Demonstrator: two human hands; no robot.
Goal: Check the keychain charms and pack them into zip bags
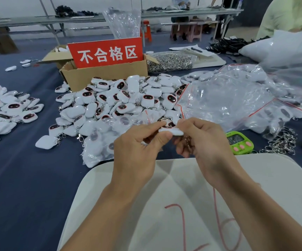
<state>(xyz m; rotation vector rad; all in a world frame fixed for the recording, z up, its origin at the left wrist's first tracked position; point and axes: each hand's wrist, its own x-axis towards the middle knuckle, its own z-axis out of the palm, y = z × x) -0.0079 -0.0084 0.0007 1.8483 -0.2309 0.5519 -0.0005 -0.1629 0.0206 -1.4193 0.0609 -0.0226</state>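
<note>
We held one keychain charm (171,130) between both hands, above the far edge of a pale board (173,200) marked with red scrawl. Our left hand (137,151) pinched its left end between thumb and forefinger, the other fingers curled beneath. Our right hand (204,140) pinched the right end, fingers bent round it; the metal ring under that palm was too blurred to make out. Just beyond lay the big heap of loose charms (121,98) on the blue cloth (29,169), with a filled zip bag (99,145) at its near edge. To the right sprawled a mound of clear zip bags (228,100), and near it a green timer (239,143) beside loose key rings (280,142). Behind the heap stood a cardboard box (106,75) bearing a red sign (106,52). A smaller pile of charms (7,113) lay well apart at left.
</note>
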